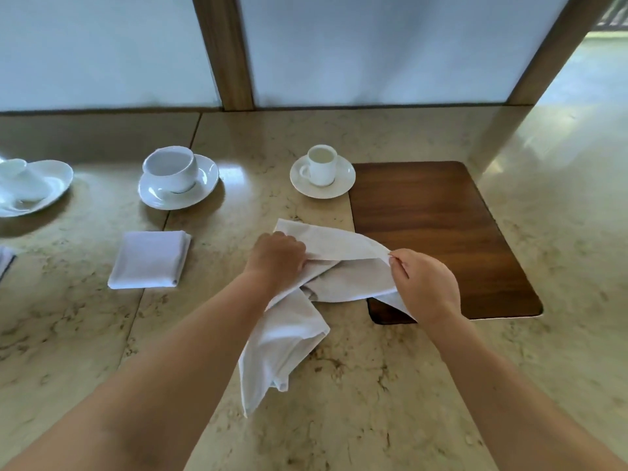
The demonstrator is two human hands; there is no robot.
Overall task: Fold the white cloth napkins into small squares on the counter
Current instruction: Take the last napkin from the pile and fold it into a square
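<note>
A loose, crumpled white napkin [289,331] lies across the middle of the marble counter [373,385], its near end trailing toward me. My left hand [277,258] grips its upper left part in a closed fist. My right hand [424,283] pinches an edge of the same napkin between thumb and fingers, lifting it a little above the counter. To the left lies a second white napkin [149,260], folded into a small square and untouched.
A dark wooden board [441,232] sits under the napkin's right side. Behind stand a small cup on a saucer [322,171], a larger cup on a saucer [176,181] and a white dish [30,186] at far left. Frosted panels with wooden posts back the counter.
</note>
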